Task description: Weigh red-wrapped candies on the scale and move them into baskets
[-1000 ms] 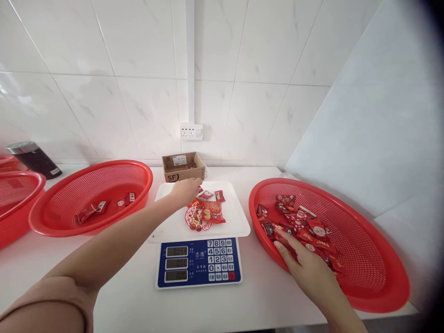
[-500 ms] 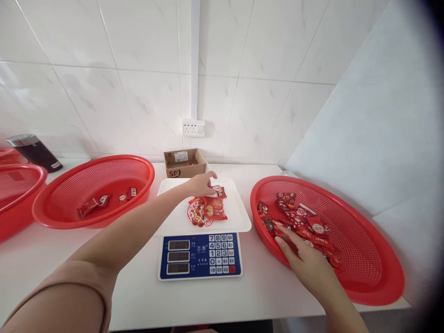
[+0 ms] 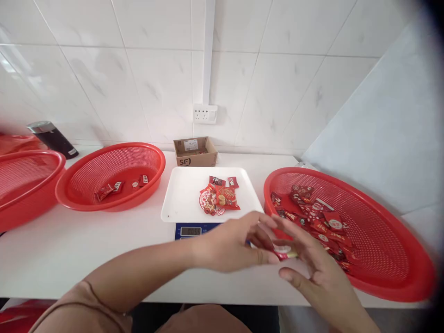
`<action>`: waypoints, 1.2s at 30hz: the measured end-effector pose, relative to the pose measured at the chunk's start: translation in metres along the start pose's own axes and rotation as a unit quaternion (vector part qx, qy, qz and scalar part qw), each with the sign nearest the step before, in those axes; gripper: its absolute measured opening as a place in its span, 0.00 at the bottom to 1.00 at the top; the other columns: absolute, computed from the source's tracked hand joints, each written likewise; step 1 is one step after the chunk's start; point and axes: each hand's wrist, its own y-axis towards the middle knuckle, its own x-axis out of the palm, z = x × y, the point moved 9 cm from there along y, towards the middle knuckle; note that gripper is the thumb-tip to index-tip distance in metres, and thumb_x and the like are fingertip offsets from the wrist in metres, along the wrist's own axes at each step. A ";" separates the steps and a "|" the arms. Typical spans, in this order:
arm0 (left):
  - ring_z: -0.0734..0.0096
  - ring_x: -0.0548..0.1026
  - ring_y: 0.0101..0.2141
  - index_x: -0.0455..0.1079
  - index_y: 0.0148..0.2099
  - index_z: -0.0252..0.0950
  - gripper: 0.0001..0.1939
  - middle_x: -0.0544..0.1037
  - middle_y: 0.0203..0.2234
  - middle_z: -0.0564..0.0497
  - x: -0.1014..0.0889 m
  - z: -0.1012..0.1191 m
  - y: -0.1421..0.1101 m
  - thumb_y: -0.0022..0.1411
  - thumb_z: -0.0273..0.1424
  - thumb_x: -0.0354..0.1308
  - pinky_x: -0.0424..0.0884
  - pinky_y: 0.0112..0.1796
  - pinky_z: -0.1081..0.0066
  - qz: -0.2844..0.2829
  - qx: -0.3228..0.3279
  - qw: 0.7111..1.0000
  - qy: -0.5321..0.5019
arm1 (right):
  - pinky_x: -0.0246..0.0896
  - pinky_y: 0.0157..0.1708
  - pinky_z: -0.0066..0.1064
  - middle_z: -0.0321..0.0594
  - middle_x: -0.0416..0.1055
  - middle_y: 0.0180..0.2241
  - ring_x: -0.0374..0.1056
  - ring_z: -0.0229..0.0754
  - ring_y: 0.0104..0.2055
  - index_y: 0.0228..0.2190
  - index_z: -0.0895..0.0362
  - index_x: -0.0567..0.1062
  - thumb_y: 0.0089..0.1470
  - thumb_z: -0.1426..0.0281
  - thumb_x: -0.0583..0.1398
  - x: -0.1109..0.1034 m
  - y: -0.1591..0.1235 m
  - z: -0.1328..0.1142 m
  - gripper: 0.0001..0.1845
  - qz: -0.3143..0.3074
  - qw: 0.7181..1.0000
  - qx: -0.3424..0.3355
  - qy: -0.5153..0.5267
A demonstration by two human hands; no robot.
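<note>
Red-and-white wrapping marks a small packet (image 3: 285, 253), which is held between the left hand (image 3: 236, 243) and the right hand (image 3: 314, 268), low over the counter (image 3: 86, 249). The left hand is narrowed, with its fingertips brought toward the packet's near end, while the right hand is spread wider, its fingers (image 3: 294, 233) arched above the packet and its thumb (image 3: 289, 277) below; which hand bears the packet cannot be told. Just beyond the left hand, a digital scale (image 3: 190, 231) is partly hidden, and a white tray (image 3: 180, 194) on it carries a small heap of red packets (image 3: 222, 196). Past the right hand, more red packets (image 3: 322, 217) are piled in a red plastic basket (image 3: 388, 277). A firm pinch on the packet's edges would be judged safest, as slick wrapping could slip from fingers set so lightly.
</note>
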 end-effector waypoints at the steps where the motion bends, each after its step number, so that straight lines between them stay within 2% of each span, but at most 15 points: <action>1: 0.73 0.72 0.35 0.59 0.45 0.39 0.14 0.71 0.33 0.51 0.009 -0.007 -0.005 0.58 0.32 0.58 0.68 0.36 0.69 -0.002 0.001 0.999 -0.048 | 0.70 0.45 0.39 0.46 0.69 0.53 0.70 0.50 0.50 0.52 0.49 0.69 0.49 0.55 0.61 0.009 -0.001 -0.008 0.29 -0.022 1.000 -0.017 0.004; 3: 0.74 0.72 0.35 0.58 0.41 0.38 0.09 0.71 0.34 0.49 0.019 -0.015 -0.012 0.62 0.35 0.54 0.68 0.37 0.69 -0.002 0.011 0.995 -0.098 | 0.70 0.44 0.37 0.43 0.74 0.48 0.71 0.49 0.48 0.46 0.48 0.75 0.53 0.57 0.58 0.019 -0.003 -0.018 0.19 -0.042 0.998 -0.040 0.002; 4: 0.73 0.72 0.37 0.57 0.41 0.38 0.08 0.71 0.36 0.48 0.020 -0.016 -0.016 0.63 0.36 0.52 0.68 0.38 0.68 -0.002 0.017 0.996 -0.090 | 0.71 0.42 0.36 0.42 0.76 0.44 0.72 0.47 0.46 0.43 0.48 0.77 0.55 0.58 0.56 0.021 -0.003 -0.020 0.16 -0.037 0.998 -0.043 -0.002; 6: 0.69 0.72 0.42 0.58 0.44 0.39 0.08 0.73 0.41 0.46 0.007 -0.015 -0.020 0.64 0.36 0.50 0.68 0.41 0.66 0.011 0.016 1.000 -0.004 | 0.72 0.41 0.34 0.39 0.78 0.40 0.74 0.46 0.42 0.40 0.48 0.78 0.57 0.59 0.54 0.014 -0.002 -0.018 0.15 0.003 0.999 -0.032 -0.018; 8: 0.68 0.72 0.46 0.59 0.48 0.41 0.10 0.72 0.46 0.45 -0.025 -0.010 -0.020 0.64 0.34 0.49 0.69 0.42 0.65 0.054 0.000 0.987 0.149 | 0.71 0.42 0.35 0.38 0.78 0.40 0.74 0.46 0.42 0.40 0.48 0.77 0.58 0.59 0.53 -0.005 -0.001 -0.008 0.15 0.081 0.995 0.010 -0.050; 9: 0.68 0.73 0.44 0.60 0.48 0.41 0.10 0.72 0.47 0.46 -0.046 -0.005 -0.019 0.64 0.32 0.48 0.69 0.42 0.66 0.087 -0.007 0.969 0.230 | 0.70 0.43 0.36 0.38 0.77 0.41 0.73 0.46 0.44 0.40 0.48 0.77 0.58 0.59 0.53 -0.016 -0.002 0.000 0.15 0.123 0.989 0.043 -0.070; 11: 0.70 0.73 0.40 0.64 0.45 0.41 0.12 0.75 0.43 0.51 -0.091 0.003 -0.017 0.63 0.27 0.43 0.70 0.40 0.68 0.147 -0.038 0.907 0.393 | 0.67 0.46 0.39 0.38 0.77 0.42 0.71 0.48 0.47 0.40 0.49 0.75 0.57 0.58 0.52 -0.036 -0.006 0.017 0.16 0.193 0.969 0.109 -0.109; 14: 0.66 0.73 0.37 0.67 0.36 0.38 0.12 0.75 0.35 0.50 -0.140 0.000 -0.014 0.56 0.22 0.44 0.69 0.39 0.64 0.179 -0.069 0.866 0.461 | 0.67 0.47 0.40 0.40 0.77 0.42 0.70 0.50 0.48 0.40 0.51 0.74 0.56 0.56 0.52 -0.048 -0.006 0.035 0.18 0.218 0.955 0.148 -0.133; 16: 0.63 0.72 0.38 0.68 0.34 0.38 0.11 0.75 0.33 0.49 -0.153 -0.007 -0.013 0.55 0.23 0.46 0.69 0.42 0.61 0.170 -0.070 0.853 0.488 | 0.68 0.46 0.38 0.41 0.77 0.41 0.71 0.50 0.47 0.40 0.53 0.74 0.55 0.56 0.53 -0.048 -0.003 0.042 0.18 0.208 0.960 0.139 -0.130; 18: 0.62 0.71 0.41 0.70 0.36 0.38 0.11 0.74 0.36 0.48 -0.152 -0.016 -0.013 0.56 0.25 0.47 0.68 0.44 0.61 0.151 -0.061 0.846 0.507 | 0.68 0.45 0.38 0.42 0.77 0.41 0.71 0.49 0.47 0.40 0.53 0.74 0.55 0.57 0.53 -0.045 0.000 0.045 0.18 0.196 0.965 0.127 -0.123; 23: 0.61 0.68 0.45 0.71 0.47 0.41 0.15 0.69 0.42 0.46 -0.136 -0.029 -0.009 0.62 0.36 0.49 0.66 0.48 0.61 0.124 -0.047 0.834 0.536 | 0.69 0.45 0.37 0.40 0.78 0.40 0.72 0.48 0.45 0.39 0.53 0.75 0.55 0.56 0.52 -0.041 0.004 0.047 0.19 0.187 0.969 0.108 -0.118; 28: 0.60 0.66 0.47 0.71 0.49 0.43 0.16 0.66 0.44 0.46 -0.135 -0.032 -0.008 0.62 0.37 0.50 0.65 0.49 0.59 0.115 -0.063 0.820 0.558 | 0.70 0.40 0.34 0.39 0.78 0.40 0.73 0.47 0.44 0.39 0.51 0.75 0.55 0.55 0.53 -0.041 0.004 0.052 0.19 0.187 0.967 0.109 -0.131; 36: 0.60 0.69 0.44 0.71 0.47 0.42 0.15 0.67 0.42 0.46 -0.141 -0.024 -0.016 0.63 0.38 0.47 0.67 0.46 0.59 0.124 -0.082 0.812 0.565 | 0.68 0.45 0.37 0.38 0.77 0.42 0.72 0.47 0.46 0.41 0.50 0.74 0.56 0.54 0.52 -0.038 0.002 0.065 0.19 0.171 0.971 0.119 -0.117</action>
